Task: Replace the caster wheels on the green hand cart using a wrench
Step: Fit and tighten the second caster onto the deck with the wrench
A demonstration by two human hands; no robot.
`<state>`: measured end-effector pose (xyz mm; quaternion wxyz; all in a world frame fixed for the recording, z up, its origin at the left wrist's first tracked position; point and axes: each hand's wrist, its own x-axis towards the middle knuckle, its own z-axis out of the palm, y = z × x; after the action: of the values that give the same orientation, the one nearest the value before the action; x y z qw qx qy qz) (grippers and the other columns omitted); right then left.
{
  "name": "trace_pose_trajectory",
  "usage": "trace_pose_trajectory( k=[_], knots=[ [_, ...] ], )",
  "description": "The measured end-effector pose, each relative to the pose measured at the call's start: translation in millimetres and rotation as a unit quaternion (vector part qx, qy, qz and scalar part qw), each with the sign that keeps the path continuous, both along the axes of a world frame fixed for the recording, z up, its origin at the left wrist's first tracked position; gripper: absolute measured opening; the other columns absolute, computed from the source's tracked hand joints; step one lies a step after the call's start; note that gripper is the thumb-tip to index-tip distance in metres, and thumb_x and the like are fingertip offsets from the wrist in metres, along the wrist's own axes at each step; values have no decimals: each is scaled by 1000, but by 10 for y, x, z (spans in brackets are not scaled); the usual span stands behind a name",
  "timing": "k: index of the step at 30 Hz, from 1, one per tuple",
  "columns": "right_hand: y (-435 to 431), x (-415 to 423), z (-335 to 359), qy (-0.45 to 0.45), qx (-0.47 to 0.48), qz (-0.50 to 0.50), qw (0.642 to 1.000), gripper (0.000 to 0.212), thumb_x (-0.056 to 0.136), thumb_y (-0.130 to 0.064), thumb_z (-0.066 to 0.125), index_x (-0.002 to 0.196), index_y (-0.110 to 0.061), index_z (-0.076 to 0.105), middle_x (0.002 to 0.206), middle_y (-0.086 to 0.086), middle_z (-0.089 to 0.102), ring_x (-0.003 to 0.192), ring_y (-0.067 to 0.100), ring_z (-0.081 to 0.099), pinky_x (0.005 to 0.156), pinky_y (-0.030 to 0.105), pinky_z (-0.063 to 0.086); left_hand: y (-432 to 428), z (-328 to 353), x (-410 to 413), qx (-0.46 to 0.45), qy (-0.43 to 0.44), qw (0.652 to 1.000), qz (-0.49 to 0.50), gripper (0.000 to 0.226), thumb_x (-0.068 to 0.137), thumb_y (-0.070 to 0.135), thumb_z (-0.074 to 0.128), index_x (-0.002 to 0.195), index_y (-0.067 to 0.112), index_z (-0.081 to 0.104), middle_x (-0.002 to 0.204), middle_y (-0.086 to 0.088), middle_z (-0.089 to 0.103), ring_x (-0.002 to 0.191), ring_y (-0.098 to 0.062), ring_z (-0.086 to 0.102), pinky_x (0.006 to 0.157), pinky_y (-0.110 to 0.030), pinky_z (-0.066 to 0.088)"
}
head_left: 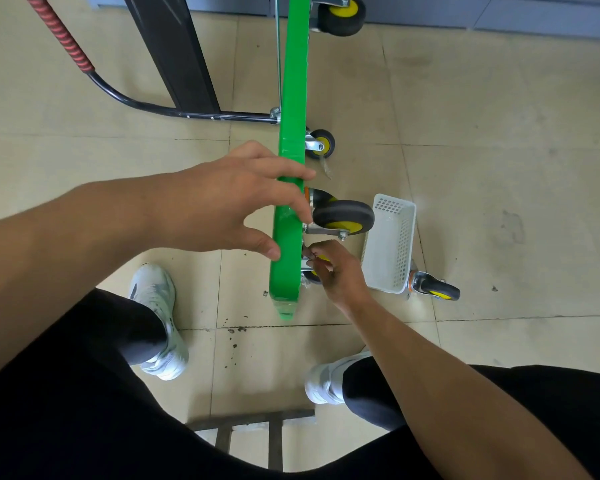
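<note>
The green cart [293,98] stands on its edge on the floor. The left hand [222,199] clasps its top edge, thumb on the near side and fingers draped towards the mounted caster [343,218]. The right hand [340,271] pinches a small fastener [309,255], perhaps a nut, at the wheel plate below. A loose caster [433,287] lies beside the white basket [390,244].

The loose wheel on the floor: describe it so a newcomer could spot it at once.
Find the green cart standing on its edge mid-floor. Right of it sits a white perforated basket. The loose wheel lies by the basket's nearer end, the only yellow-hubbed wheel lying apart from the cart.
</note>
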<state>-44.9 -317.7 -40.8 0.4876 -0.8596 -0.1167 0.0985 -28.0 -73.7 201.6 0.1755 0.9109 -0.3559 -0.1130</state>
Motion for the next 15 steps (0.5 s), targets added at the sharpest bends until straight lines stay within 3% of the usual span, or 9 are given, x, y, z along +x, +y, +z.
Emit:
trace_pose_trajectory(
  k=[4,7,11,15],
  knots=[
    [18,12,9,-19,-10,0,1000,24,98,-4,64,113,-22,64,113,-3,66,104,21,70,88,46,62,5,-1,4,1,-1,1000,0,51,74,55,73,123,46,60,157,12,35,131,-20,30,104,-28,23],
    [16,52,-5,-47,-27,-5,999,26,97,-6,64,111,-28,62,112,2,68,101,26,70,85,52,60,13,-7,0,1,0,1000,-3,51,74,62,66,122,48,59,156,12,35,131,-20,31,105,-29,25],
    [15,78,-32,-54,-37,-5,998,23,95,-5,66,113,-19,66,111,3,69,99,24,70,88,49,59,18,-9,0,-3,3,1000,-1,53,73,66,61,122,47,60,156,11,36,131,-21,32,106,-30,25],
    [2,54,-31,-57,-25,6,998,22,96,-5,64,112,-20,64,111,2,68,101,23,70,90,48,59,5,-6,-2,-5,0,1000,-2,52,73,62,66,122,46,60,156,11,36,131,-20,32,105,-28,23]
  ],
)
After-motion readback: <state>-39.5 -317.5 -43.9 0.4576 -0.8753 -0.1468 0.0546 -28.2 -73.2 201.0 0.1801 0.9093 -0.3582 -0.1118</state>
